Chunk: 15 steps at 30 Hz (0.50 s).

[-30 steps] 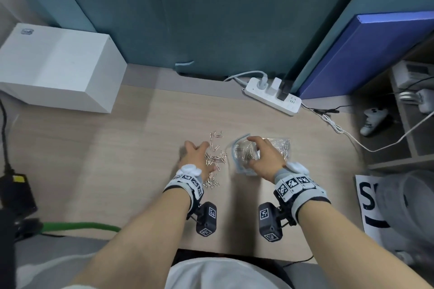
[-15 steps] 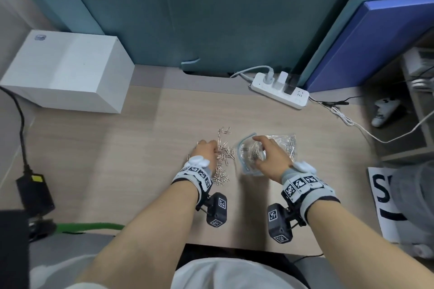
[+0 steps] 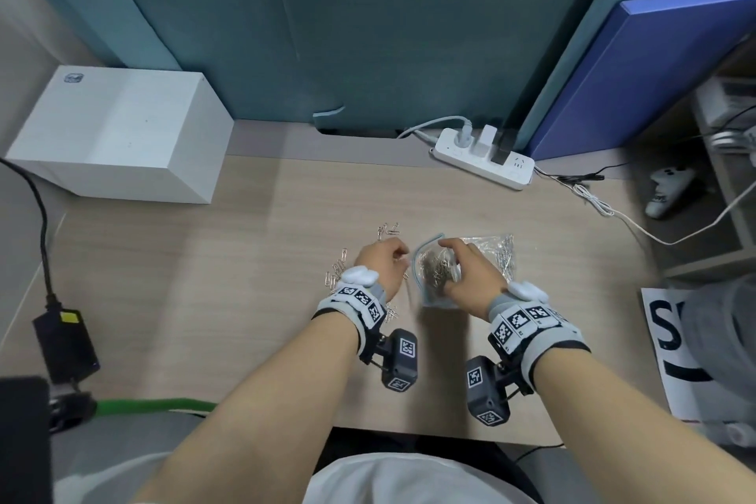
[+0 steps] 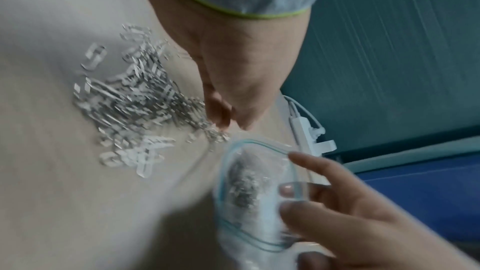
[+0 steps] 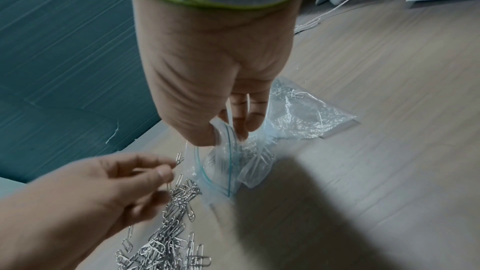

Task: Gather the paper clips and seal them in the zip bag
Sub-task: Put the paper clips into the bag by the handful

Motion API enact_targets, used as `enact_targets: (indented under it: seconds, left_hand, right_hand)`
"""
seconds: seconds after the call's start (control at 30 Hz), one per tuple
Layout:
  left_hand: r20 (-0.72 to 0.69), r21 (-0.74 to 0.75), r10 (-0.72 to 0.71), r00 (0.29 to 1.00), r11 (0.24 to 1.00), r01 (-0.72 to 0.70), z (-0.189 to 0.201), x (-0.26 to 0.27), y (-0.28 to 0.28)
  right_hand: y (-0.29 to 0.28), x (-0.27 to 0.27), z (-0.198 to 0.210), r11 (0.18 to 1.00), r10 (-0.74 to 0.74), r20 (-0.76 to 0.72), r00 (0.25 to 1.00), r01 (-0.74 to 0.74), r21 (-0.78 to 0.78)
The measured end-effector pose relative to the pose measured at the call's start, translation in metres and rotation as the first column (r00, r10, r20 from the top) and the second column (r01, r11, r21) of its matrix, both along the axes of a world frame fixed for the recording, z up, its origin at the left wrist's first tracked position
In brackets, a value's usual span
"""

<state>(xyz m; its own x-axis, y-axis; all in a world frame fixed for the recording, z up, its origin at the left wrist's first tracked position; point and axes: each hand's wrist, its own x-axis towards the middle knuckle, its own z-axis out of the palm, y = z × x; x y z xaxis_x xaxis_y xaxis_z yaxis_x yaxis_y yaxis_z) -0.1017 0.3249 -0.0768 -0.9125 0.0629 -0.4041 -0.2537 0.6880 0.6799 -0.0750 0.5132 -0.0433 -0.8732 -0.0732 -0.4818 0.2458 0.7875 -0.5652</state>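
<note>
Left hand point(image 5: 85, 190) pinches clips point(image 5: 166, 239) on the wood table point(image 3: 204, 299); right hand point(image 3: 470, 278) grips the bag point(image 5: 298, 118) mouth beside it; teal wall point(image 3: 368, 33) beyond.

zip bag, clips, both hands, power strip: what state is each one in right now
zip bag: mouth open, unsealed, some clips inside
loose paper clips: heaped on the desk beside the bag
right hand: pinches the bag's rim
left hand: pinches a few clips
power strip: plugs inserted

Shiny metal clips point(image 5: 179, 208) (crinkly plastic bag point(image 5: 298, 114))
</note>
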Motion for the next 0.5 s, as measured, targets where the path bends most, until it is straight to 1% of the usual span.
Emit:
enact_targets:
  seconds: [0.03, 0.07, 0.1, 0.13, 0.2, 0.23, 0.37, 0.43, 0.5]
  left_hand:
    - [-0.007, -0.150, -0.045, 0.999, 0.988, 0.043, -0.002, 0.002, -0.011]
    - [0.012, -0.260, -0.072, 0.997, 0.963, 0.073, -0.002, 0.006, -0.020]
    - [0.043, -0.325, -0.090, 0.995, 0.940, 0.099, -0.003, 0.010, -0.028]
    - [0.083, -0.360, -0.107, 0.991, 0.924, 0.130, -0.002, 0.015, -0.034]
    - [0.158, -0.376, -0.141, 0.977, 0.907, 0.191, -0.009, 0.023, -0.041]
    - [0.171, -0.369, -0.156, 0.973, 0.905, 0.210, -0.013, 0.026, -0.043]
    - [0.109, -0.332, -0.183, 0.977, 0.920, 0.209, -0.019, 0.027, -0.040]
    - [0.085, -0.331, -0.219, 0.972, 0.914, 0.235, -0.022, 0.023, -0.036]
    - [0.097, -0.337, -0.232, 0.968, 0.907, 0.252, -0.026, 0.019, -0.036]
  right_hand:
    - [0.000, 0.000, 0.000, 1.000, 0.000, 0.000, 1.000, 0.000, 0.004]
    - [0.001, 0.000, 0.000, 1.000, 0.002, -0.001, 1.000, -0.002, 0.007]
    - [0.002, 0.000, -0.001, 1.000, 0.004, -0.001, 1.000, -0.004, 0.008]
    - [0.003, 0.000, -0.001, 1.000, 0.008, -0.001, 1.000, -0.008, 0.008]
    - [0.004, 0.000, -0.001, 1.000, 0.013, 0.000, 1.000, -0.013, 0.007]
    - [0.004, -0.001, -0.001, 1.000, 0.014, -0.001, 1.000, -0.014, 0.008]
    - [0.004, -0.001, -0.002, 1.000, 0.011, -0.003, 1.000, -0.011, 0.011]
    - [0.003, -0.001, -0.003, 1.000, 0.009, 0.004, 1.000, -0.009, 0.008]
    - [0.003, -0.002, -0.004, 1.000, 0.008, 0.010, 1.000, -0.008, 0.005]
